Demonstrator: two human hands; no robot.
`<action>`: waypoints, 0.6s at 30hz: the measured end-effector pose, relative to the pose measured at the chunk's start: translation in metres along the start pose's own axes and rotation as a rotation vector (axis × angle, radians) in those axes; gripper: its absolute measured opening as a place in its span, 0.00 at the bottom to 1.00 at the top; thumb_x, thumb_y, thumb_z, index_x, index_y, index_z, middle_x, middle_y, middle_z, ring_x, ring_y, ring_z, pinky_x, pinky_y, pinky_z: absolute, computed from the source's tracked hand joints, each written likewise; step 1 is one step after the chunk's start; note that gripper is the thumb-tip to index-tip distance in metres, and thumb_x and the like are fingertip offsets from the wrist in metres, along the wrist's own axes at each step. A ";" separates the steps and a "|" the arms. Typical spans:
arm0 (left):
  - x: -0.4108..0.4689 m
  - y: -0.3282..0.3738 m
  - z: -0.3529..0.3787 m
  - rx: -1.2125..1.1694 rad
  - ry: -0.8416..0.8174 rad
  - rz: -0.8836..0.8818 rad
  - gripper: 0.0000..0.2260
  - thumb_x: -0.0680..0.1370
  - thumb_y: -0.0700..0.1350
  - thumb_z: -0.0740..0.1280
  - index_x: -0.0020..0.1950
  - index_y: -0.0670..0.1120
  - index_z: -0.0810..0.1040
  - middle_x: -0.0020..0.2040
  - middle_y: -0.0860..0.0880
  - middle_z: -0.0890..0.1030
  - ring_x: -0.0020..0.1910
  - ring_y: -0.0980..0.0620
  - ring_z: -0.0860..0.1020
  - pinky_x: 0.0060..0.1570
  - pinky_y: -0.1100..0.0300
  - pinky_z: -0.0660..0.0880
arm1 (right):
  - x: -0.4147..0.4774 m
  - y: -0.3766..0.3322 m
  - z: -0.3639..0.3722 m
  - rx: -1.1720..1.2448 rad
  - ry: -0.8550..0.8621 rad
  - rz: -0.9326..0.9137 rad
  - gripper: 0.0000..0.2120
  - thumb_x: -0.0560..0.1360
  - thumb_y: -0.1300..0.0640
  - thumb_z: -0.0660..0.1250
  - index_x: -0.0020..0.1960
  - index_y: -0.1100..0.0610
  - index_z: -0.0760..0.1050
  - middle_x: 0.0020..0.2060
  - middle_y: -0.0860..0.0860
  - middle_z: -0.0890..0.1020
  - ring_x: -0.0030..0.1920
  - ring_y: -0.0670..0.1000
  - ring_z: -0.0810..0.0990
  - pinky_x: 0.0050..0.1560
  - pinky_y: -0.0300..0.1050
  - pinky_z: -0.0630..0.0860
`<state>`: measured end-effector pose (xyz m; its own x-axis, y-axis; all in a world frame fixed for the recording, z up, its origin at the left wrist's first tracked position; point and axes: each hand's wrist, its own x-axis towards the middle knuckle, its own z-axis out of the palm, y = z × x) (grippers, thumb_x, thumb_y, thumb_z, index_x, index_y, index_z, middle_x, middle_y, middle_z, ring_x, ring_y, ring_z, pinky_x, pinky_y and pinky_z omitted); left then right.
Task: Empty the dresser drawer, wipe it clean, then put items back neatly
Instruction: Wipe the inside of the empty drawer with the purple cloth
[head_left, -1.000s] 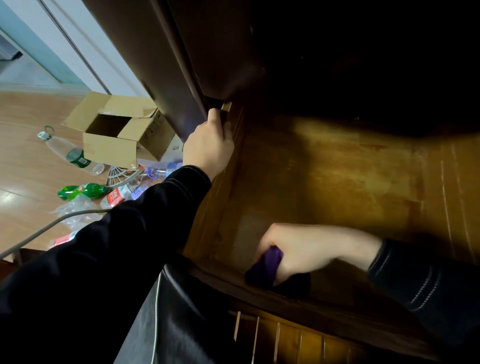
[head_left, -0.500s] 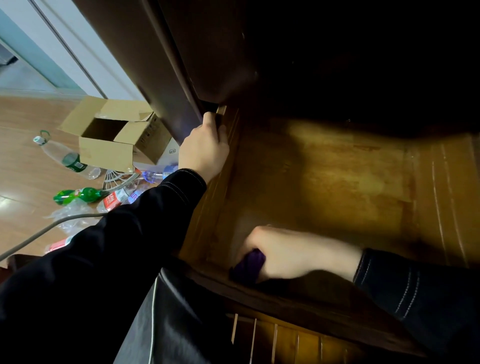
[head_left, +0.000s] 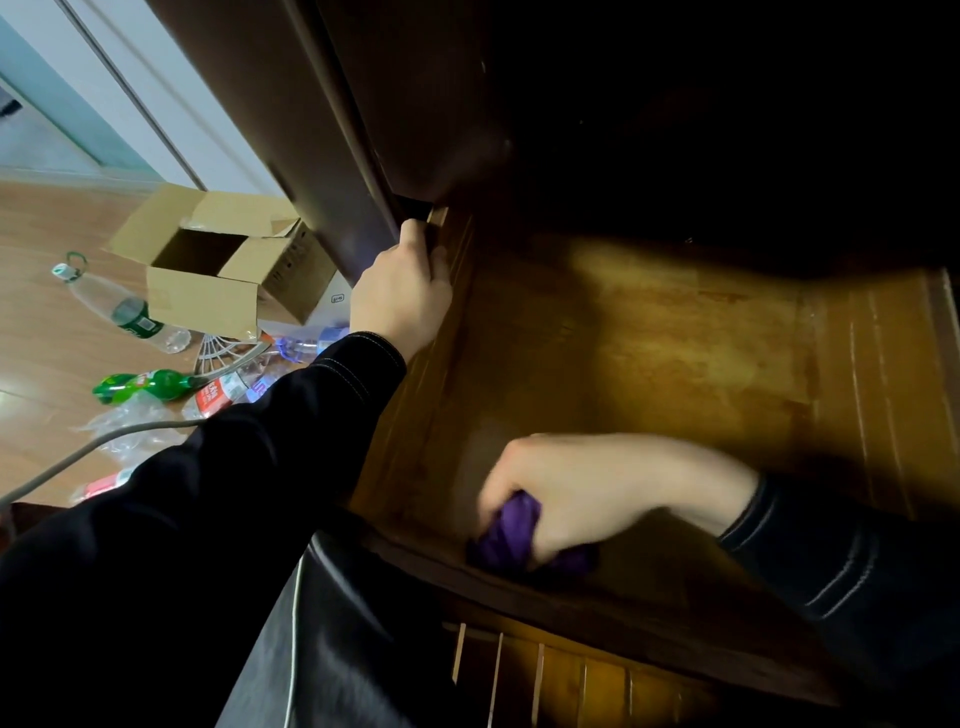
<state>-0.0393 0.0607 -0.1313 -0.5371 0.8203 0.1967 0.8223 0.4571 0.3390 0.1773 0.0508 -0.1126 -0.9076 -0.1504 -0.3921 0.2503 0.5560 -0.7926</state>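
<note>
The wooden drawer (head_left: 675, 353) is pulled out below me, its bottom bare and its back part lost in dark shadow. My right hand (head_left: 597, 488) grips a bunched purple cloth (head_left: 511, 535) and presses it onto the drawer floor at the near left corner, against the front wall. My left hand (head_left: 402, 296) holds the top of the drawer's left side wall where it meets the dark dresser body (head_left: 332, 130), fingers curled over the edge.
On the wooden floor to the left lie an open cardboard box (head_left: 218, 265), a clear water bottle (head_left: 119, 306), a green bottle (head_left: 145, 385), several other plastic bottles and a grey cable (head_left: 78, 457). A slatted lower front (head_left: 561, 675) shows below the drawer.
My right hand slid the purple cloth left along the drawer's front edge, then came back a little to the right. My left hand kept its hold on the side wall.
</note>
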 end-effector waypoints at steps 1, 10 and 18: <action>0.000 0.000 0.000 -0.001 0.000 0.002 0.12 0.83 0.51 0.56 0.60 0.44 0.68 0.50 0.38 0.80 0.46 0.33 0.77 0.41 0.51 0.64 | -0.006 0.001 -0.005 0.027 -0.037 0.010 0.15 0.70 0.62 0.76 0.54 0.49 0.84 0.45 0.45 0.84 0.43 0.42 0.82 0.44 0.40 0.81; 0.000 0.001 0.000 0.003 0.001 0.014 0.13 0.83 0.51 0.56 0.61 0.43 0.68 0.51 0.37 0.80 0.47 0.32 0.78 0.41 0.51 0.65 | 0.015 -0.024 0.021 0.094 0.365 -0.130 0.18 0.74 0.64 0.71 0.61 0.50 0.83 0.51 0.43 0.81 0.52 0.44 0.79 0.55 0.38 0.74; -0.001 0.002 -0.001 0.006 -0.007 0.002 0.13 0.83 0.50 0.55 0.62 0.43 0.68 0.51 0.38 0.80 0.48 0.33 0.78 0.42 0.51 0.66 | -0.021 -0.005 -0.015 0.112 -0.033 -0.088 0.16 0.71 0.64 0.75 0.56 0.50 0.84 0.51 0.46 0.84 0.50 0.45 0.83 0.54 0.48 0.81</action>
<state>-0.0376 0.0601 -0.1298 -0.5337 0.8239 0.1907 0.8247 0.4572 0.3329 0.1898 0.0635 -0.0930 -0.9166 -0.2220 -0.3325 0.2082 0.4448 -0.8711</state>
